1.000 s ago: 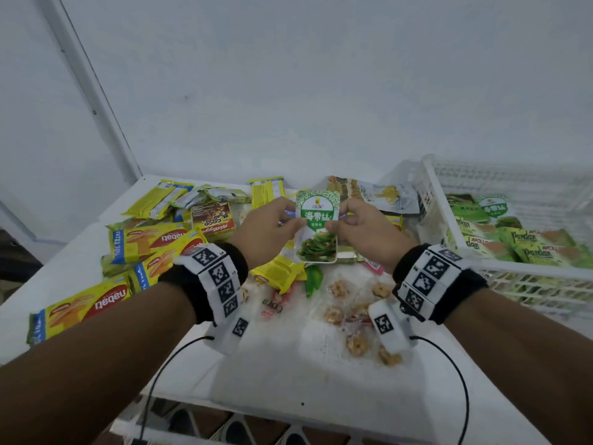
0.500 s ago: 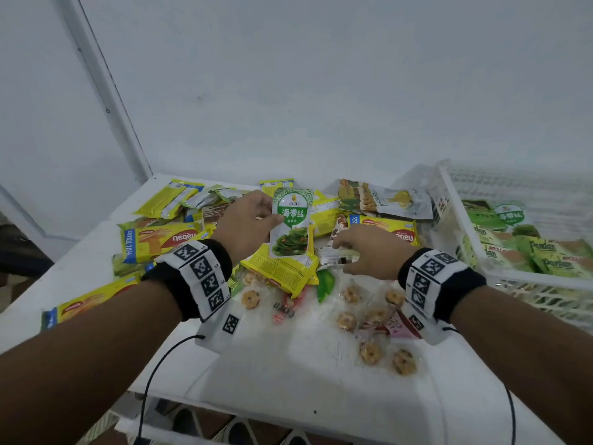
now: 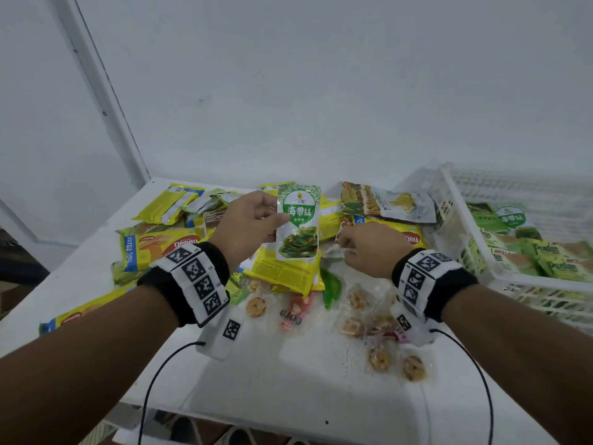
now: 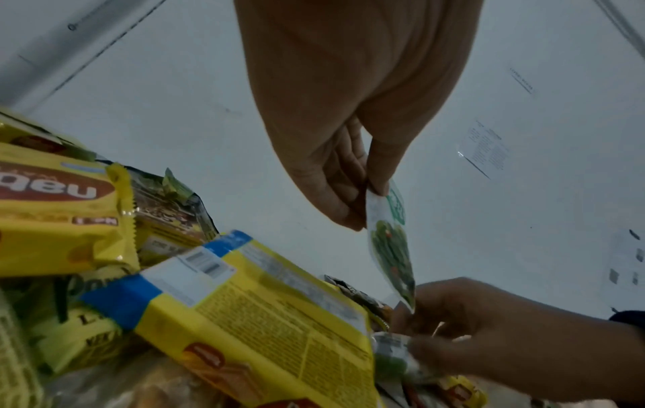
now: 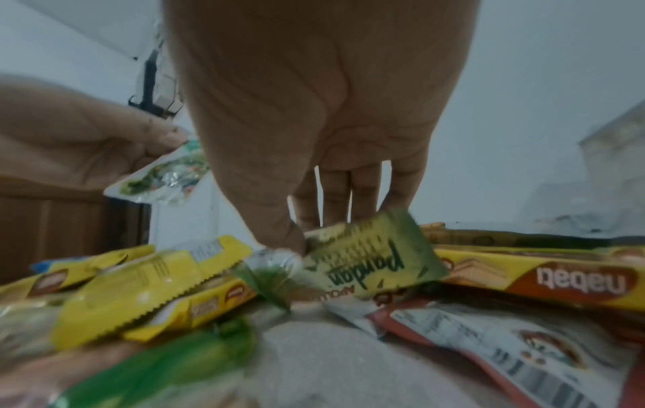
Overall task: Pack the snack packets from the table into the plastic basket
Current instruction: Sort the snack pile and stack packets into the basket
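Note:
My left hand (image 3: 271,216) pinches the top edge of a green and white seaweed packet (image 3: 298,223) and holds it upright above the pile; the left wrist view shows thumb and fingers (image 4: 378,185) closed on the packet (image 4: 391,248). My right hand (image 3: 345,249) is down on the pile just to its right, fingers curled on a small clear packet with green contents (image 4: 394,356). A green Pandan packet (image 5: 370,259) lies against its fingers (image 5: 335,201). The white plastic basket (image 3: 529,279) stands at the right, apart from both hands, holding green packets (image 3: 552,261).
Yellow Nabati wafer packs (image 3: 160,248) cover the left and back of the white table (image 3: 288,380). Clear bags of ring biscuits (image 3: 378,329) lie in front of my right hand. A wall stands close behind the table; the table's front edge is near me.
Both hands held the seaweed packet a second ago. The right hand let go and dropped onto the pile, while the left hand kept the packet and lifted it slightly.

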`<state>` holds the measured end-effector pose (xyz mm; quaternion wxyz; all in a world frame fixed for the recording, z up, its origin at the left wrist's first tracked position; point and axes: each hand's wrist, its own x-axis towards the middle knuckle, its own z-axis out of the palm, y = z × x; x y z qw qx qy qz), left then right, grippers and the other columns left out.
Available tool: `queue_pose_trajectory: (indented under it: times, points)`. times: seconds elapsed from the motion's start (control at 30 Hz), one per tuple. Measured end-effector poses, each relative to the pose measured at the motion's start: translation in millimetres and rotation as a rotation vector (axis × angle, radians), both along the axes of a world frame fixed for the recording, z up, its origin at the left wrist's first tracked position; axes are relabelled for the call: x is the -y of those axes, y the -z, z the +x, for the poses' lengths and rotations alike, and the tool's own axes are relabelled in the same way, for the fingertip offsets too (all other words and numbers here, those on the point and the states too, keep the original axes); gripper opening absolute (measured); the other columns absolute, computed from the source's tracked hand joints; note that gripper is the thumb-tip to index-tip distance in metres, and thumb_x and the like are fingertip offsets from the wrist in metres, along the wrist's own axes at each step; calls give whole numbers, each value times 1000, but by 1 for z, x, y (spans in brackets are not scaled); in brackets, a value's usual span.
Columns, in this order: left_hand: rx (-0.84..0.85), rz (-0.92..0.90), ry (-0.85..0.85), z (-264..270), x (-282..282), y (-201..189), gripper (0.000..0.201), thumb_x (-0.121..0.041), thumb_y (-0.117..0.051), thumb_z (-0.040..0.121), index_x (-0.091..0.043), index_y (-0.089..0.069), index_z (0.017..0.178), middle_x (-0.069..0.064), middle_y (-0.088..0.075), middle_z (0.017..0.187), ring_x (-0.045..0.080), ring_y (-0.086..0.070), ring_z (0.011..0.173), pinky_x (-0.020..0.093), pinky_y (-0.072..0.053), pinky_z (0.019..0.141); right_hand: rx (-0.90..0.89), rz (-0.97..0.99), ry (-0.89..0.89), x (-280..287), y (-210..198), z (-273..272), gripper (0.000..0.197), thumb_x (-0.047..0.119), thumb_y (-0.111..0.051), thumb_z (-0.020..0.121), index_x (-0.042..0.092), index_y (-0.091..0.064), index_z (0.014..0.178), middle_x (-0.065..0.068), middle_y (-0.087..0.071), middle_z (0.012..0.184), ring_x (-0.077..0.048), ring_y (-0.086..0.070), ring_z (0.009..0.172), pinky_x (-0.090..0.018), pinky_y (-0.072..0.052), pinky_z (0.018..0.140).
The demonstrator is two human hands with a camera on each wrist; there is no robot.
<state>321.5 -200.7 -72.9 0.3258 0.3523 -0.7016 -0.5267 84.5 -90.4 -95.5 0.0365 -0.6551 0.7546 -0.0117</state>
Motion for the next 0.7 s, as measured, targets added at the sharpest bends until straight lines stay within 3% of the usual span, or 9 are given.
queue_pose_trajectory:
  times: [0.07,0.13,0.23,0.33,0.53,0.63,0.7]
  points:
    - [-20,35,31,-3,1,0,18,-18,-74,93,-9,-61,100,19,-71,94,32,-70,94,44,-61,83,63,-63,43,-3,-8,-6,19,25,-50,97,28,-63,109,5,-66,96,-18,-59,86,-33,-49,69]
    - [-23,35,63,-7,1,0,17,-17,-74,93,-8,-60,98,23,-70,97,33,-71,95,45,-60,83,-9,13,30,-5,-13,-9,20,33,-53,99,28,-61,116,5,-66,104,-17,-54,87,-33,-46,71]
    - [-8,11,72,-15,-2,2,16,-16,-73,94,-9,-58,96,12,-69,84,32,-70,91,44,-60,81,-73,186,-24,-10,-9,-4,45,52,-63,93,27,-56,131,3,-62,122,-20,-57,105,-34,-48,81]
    - [-18,40,100,-18,-4,3,16,-15,-72,94,-9,-57,95,9,-68,83,31,-70,89,48,-60,84,-56,214,-20,-11,3,1,57,54,-71,87,30,-53,135,3,-62,128,-23,-59,114,-37,-50,87]
    - [-14,50,99,-19,-5,5,14,-13,-72,94,-10,-58,97,22,-72,95,31,-71,90,43,-62,81,-111,226,46,-6,11,8,47,39,-66,92,22,-46,131,-2,-63,103,-25,-61,91,-35,-52,70]
    - [-3,32,101,-19,-3,5,14,-14,-72,94,-11,-58,96,15,-70,87,26,-70,86,39,-62,78,-49,172,79,-8,0,7,40,38,-60,93,19,-49,126,4,-52,84,-23,-56,82,-30,-42,59]
    - [-12,19,95,-20,-1,4,15,-14,-72,94,-10,-58,95,9,-67,79,22,-69,82,38,-61,77,38,98,122,-11,-10,4,35,42,-56,95,20,-48,120,1,-57,90,-23,-57,83,-32,-43,62]
